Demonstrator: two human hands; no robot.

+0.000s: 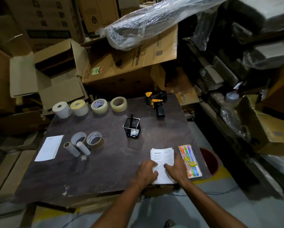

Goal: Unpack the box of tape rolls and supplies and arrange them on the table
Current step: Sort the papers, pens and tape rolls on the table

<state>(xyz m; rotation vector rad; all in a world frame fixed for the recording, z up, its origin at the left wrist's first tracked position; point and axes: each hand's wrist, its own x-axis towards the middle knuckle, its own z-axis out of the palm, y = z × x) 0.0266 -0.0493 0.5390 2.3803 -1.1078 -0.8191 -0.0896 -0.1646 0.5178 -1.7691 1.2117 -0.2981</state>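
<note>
"amazon" printed atop paper stack (162, 156); "Crompton" runs sideways on tilted cardboard box (140, 52); other labels illegible

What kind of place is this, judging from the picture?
Probably a warehouse or stockroom packing area: stacked cardboard boxes, plastic-wrapped goods, and a table holding tape rolls and a tape dispenser.

I am finding the broad middle of the table (105, 170) lying open, giving my hands clear passage from the near edge. A mesh pen holder (131, 127) is standing upright right of centre, blocking the straight line to the tape dispenser (156, 102) at the far right. Four rolls (90, 106) are lining the far edge. Cardboard cores and tape (85, 143) are crowding the left middle, beside a white sheet (49, 148).
</note>
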